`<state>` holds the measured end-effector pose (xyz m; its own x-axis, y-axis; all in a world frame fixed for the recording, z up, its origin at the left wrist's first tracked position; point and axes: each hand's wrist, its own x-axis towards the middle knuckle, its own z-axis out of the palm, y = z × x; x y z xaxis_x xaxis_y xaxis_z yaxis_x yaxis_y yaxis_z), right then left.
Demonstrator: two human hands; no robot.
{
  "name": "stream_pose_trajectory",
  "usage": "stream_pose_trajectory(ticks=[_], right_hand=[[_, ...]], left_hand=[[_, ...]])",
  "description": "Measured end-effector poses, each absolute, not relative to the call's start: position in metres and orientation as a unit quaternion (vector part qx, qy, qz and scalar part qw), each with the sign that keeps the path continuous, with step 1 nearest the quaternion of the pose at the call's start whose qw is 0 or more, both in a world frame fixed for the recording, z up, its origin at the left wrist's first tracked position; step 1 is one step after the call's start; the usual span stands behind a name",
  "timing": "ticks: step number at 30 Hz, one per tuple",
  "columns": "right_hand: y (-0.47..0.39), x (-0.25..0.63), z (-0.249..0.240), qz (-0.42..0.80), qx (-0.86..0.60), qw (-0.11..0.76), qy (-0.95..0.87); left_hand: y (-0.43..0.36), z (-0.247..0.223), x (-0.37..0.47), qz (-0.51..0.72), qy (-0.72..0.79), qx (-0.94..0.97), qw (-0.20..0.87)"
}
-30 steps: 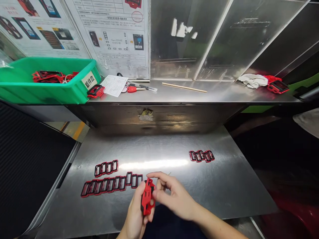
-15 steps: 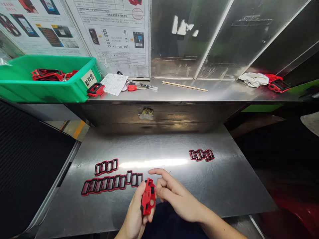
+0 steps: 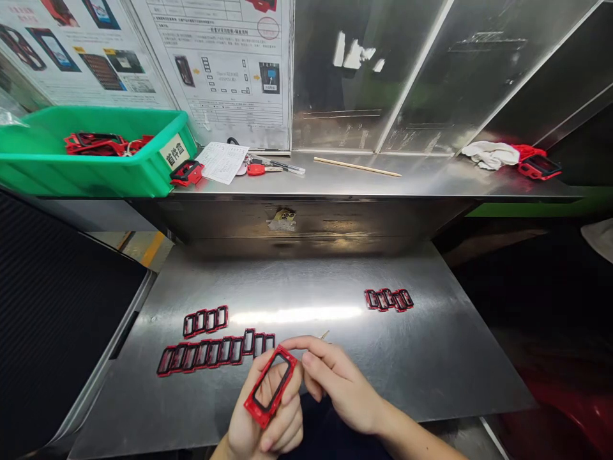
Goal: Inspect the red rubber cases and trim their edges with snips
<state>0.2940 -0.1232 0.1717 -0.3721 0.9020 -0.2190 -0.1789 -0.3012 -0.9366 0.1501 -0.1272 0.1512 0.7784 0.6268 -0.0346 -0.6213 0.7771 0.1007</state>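
Observation:
My left hand (image 3: 268,409) is closed around a small red rectangular frame (image 3: 250,404) with a black inner rim. The frame is tilted, its open face turned towards me. At its upper end, my right hand (image 3: 342,383) pinches near the corner with forefinger and thumb, the other fingers curled. A thin pale tip (image 3: 325,334) shows just behind the right hand; whether the hand holds it is hidden. Left of my hands lies a long row of similar red and black frames (image 3: 201,354), overlapping, with a shorter row (image 3: 205,321) above it.
Another cluster of frames (image 3: 389,299) lies on the metal table (image 3: 407,358) at right. On the shelf (image 3: 345,182) are a green bin (image 3: 96,176) of red parts, a paper slip (image 3: 224,161), a red key (image 3: 256,169), a wooden stick (image 3: 357,167) and a white cloth (image 3: 491,154).
My left hand has turned the red frame from its side to its open face. The right forefinger, stretched out beside it before, now touches the frame's upper end.

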Motion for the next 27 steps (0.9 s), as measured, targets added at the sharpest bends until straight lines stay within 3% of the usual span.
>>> stream_pose_trajectory(ticks=[27], right_hand=[[-0.1213, 0.2869, 0.1658, 0.705, -0.415, 0.411, -0.403]], left_hand=[[-0.1269, 0.1499, 0.1502, 0.291, 0.031, 0.042, 0.955]])
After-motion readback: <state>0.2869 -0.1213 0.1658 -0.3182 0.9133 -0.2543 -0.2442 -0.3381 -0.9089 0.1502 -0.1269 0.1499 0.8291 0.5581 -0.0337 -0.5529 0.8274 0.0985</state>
